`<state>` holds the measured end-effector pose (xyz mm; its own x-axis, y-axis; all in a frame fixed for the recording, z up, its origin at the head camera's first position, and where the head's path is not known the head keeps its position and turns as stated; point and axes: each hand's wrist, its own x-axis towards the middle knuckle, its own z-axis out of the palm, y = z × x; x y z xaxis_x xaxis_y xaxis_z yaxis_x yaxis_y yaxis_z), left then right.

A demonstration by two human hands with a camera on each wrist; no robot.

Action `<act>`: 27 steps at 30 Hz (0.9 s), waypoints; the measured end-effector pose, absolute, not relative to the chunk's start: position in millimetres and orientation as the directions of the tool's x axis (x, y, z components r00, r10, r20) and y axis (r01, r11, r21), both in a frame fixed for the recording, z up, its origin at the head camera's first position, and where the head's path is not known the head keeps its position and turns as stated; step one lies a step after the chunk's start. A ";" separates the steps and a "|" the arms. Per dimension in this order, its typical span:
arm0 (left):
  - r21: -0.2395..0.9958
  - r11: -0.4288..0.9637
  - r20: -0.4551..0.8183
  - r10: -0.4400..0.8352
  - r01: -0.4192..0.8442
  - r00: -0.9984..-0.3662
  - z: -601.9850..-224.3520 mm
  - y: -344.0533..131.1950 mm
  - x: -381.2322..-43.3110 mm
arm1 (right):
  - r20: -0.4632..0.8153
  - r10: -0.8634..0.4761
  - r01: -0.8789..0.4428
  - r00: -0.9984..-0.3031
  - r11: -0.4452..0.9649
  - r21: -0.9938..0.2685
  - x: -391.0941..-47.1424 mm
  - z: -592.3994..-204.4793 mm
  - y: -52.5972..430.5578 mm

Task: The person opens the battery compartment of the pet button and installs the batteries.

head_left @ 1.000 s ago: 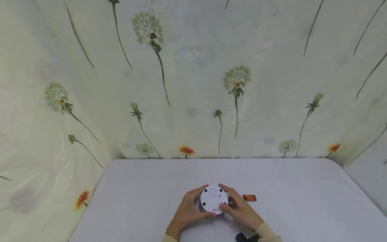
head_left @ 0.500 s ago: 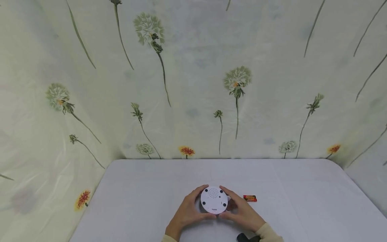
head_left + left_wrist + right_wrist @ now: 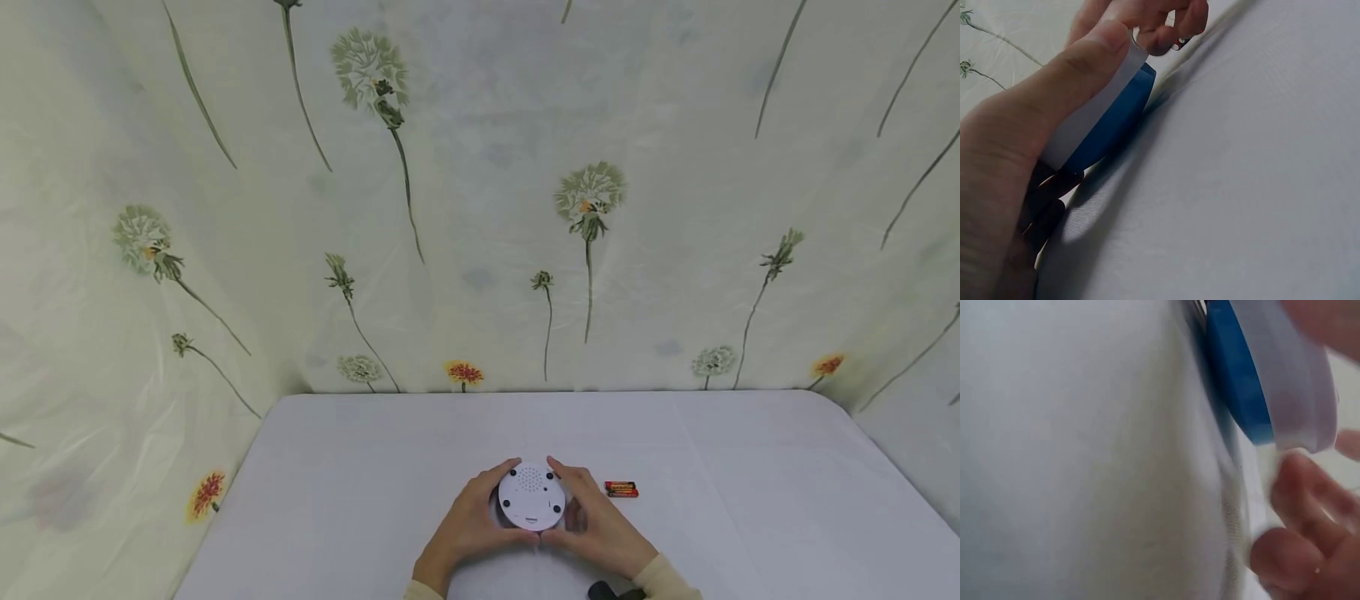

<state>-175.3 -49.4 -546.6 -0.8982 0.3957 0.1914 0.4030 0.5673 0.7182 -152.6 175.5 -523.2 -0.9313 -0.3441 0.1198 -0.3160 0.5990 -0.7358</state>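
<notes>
Between both hands is a round white device with a blue underside (image 3: 532,497). Its upturned white face shows a patch of small speaker holes and several dark round feet. My left hand (image 3: 471,515) grips its left side, thumb along the near edge and a finger at the far edge. From the right, my right hand (image 3: 596,518) holds the rim between thumb and index finger. In the left wrist view, the blue part (image 3: 1116,119) faces the tabletop. The right wrist view shows the white side wall (image 3: 1285,381), with the other right fingers curled below it.
Two red-and-black batteries (image 3: 621,489) lie side by side just right of the right hand. A black object (image 3: 603,591) is partly cut off at the bottom edge by the right sleeve. White cloth covers the table (image 3: 360,467); a flower-printed curtain (image 3: 480,208) stands behind.
My right thumb has slid off the device's face to its near edge, beside the left thumb. The device stays almost in place.
</notes>
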 end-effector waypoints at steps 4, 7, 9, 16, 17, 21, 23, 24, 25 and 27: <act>0.709 0.565 0.215 0.396 0.421 -0.893 -545.8 -49.6 -176.4 | 0.244 -0.267 -0.361 -0.932 0.640 -0.679 -148.8 -515.5 171.3; 0.708 0.563 0.215 0.403 0.426 -0.890 -546.6 -49.7 -177.1 | 0.414 -0.304 -0.509 -0.858 0.620 -0.598 -145.7 -510.6 168.3; 0.708 0.569 0.205 0.402 0.419 -0.893 -547.4 -49.7 -177.1 | 0.496 -0.362 -0.604 -0.789 0.607 -0.516 -143.9 -508.0 166.1; 0.697 0.569 0.232 0.398 0.437 -0.887 -548.8 -48.8 -177.1 | 0.567 -0.440 -0.684 -0.697 0.645 -0.340 -142.0 -502.6 159.6; 0.698 0.566 0.238 0.395 0.439 -0.887 -548.5 -48.9 -176.9 | 0.567 -0.447 -0.688 -0.691 0.647 -0.329 -143.0 -502.0 158.7; 0.697 0.563 0.248 0.392 0.444 -0.886 -548.1 -49.2 -175.8 | 0.549 -0.484 -0.691 -0.681 0.674 -0.263 -146.9 -499.2 155.3; 0.694 0.559 0.251 0.403 0.454 -0.880 -547.8 -49.1 -175.8 | 0.529 -0.506 -0.686 -0.681 0.694 -0.220 -148.5 -497.5 153.9; 0.695 0.554 0.252 0.409 0.458 -0.877 -547.5 -49.2 -175.8 | 0.514 -0.518 -0.683 -0.683 0.703 -0.199 -149.2 -496.6 153.2; 0.693 0.554 0.251 0.415 0.462 -0.875 -547.1 -49.5 -175.8 | 0.498 -0.533 -0.682 -0.684 0.709 -0.180 -149.9 -495.6 152.5; 0.697 0.549 0.248 0.419 0.461 -0.873 -545.4 -50.5 -176.0 | 0.460 -0.564 -0.684 -0.686 0.715 -0.144 -151.6 -493.1 150.8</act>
